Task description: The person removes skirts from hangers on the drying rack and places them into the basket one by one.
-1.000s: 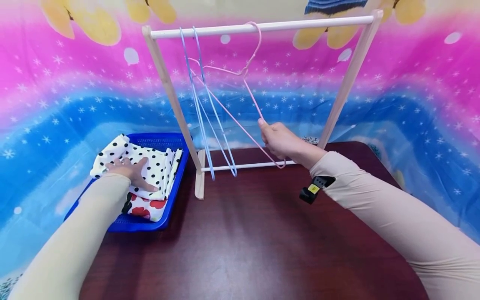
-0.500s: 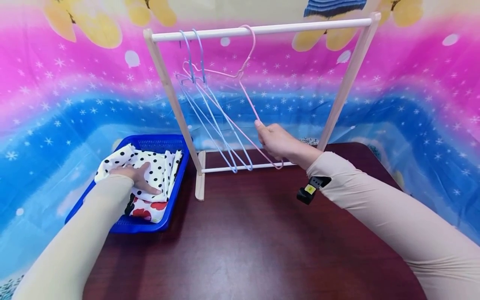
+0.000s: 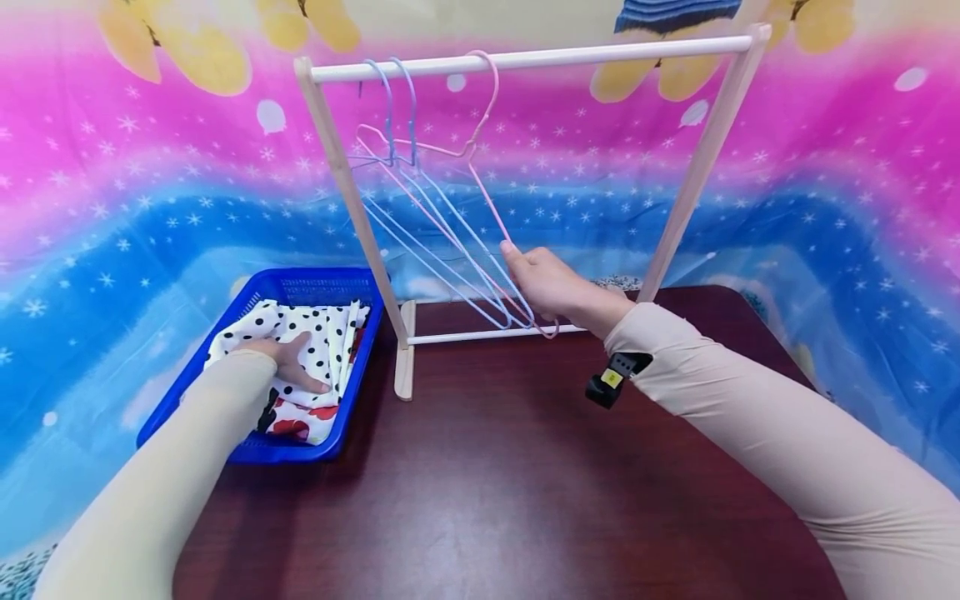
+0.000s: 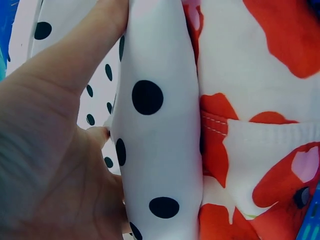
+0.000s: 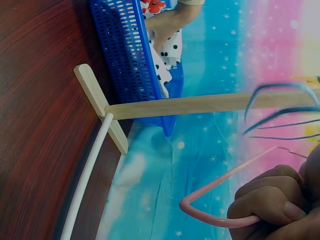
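My right hand (image 3: 551,283) grips the side of a pink clothes hanger (image 3: 483,187), whose hook sits over the rack's top rail (image 3: 585,57). In the right wrist view, curled fingers hold its lower corner. Two light blue hangers (image 3: 420,175) hang left of it, slanting behind my hand. My left hand (image 3: 288,362) is on white cloth with black polka dots (image 3: 318,329) in a blue basket (image 3: 341,442). Its thumb stretches across the top, and the fingers dig into a fold, partly hidden. Below lies red-and-white patterned cloth (image 4: 260,165).
The wooden rack's left post (image 3: 348,192) stands beside the basket, with a foot (image 3: 405,367) on the dark red table (image 3: 480,492). A white lower bar (image 3: 465,336) joins the posts. A patterned curtain (image 3: 150,192) encloses the back and sides.
My right hand slid slightly left with the pink hanger. The blue hangers swung round, their lower corners now further right. My left fingers sank into the polka-dot cloth, drawing its left part inward.
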The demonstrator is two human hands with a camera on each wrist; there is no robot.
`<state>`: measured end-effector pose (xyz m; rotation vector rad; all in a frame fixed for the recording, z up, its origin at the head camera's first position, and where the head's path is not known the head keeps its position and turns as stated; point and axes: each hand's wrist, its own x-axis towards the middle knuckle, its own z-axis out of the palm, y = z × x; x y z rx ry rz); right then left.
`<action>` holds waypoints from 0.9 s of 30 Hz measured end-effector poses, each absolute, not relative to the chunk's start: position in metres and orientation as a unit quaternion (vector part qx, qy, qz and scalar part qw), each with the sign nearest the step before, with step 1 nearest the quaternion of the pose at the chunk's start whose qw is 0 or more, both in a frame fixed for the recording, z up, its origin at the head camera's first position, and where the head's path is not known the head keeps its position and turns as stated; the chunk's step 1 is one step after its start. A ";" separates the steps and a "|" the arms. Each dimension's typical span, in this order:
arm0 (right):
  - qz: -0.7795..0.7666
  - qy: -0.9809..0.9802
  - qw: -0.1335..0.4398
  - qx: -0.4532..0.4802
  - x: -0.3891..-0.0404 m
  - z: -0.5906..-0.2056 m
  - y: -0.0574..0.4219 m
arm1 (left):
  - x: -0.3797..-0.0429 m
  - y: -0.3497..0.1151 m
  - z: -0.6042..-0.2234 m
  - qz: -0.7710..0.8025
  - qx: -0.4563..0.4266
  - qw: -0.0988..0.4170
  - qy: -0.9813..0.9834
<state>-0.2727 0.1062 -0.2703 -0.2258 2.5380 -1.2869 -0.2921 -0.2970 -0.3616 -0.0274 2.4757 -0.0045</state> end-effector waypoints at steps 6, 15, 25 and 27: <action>-0.437 0.885 0.139 -0.079 -0.273 -0.271 0.104 | -0.294 -0.296 -0.366 0.013 -0.020 0.347 0.938; -0.432 0.887 0.141 -0.088 -0.273 -0.271 0.095 | -0.302 -0.305 -0.377 0.031 -0.027 0.356 0.934; -0.428 0.890 0.130 -0.090 -0.273 -0.269 0.088 | -0.303 -0.305 -0.377 0.039 -0.033 0.360 0.932; -0.427 0.890 0.132 -0.091 -0.272 -0.268 0.086 | -0.302 -0.305 -0.376 0.038 -0.032 0.361 0.931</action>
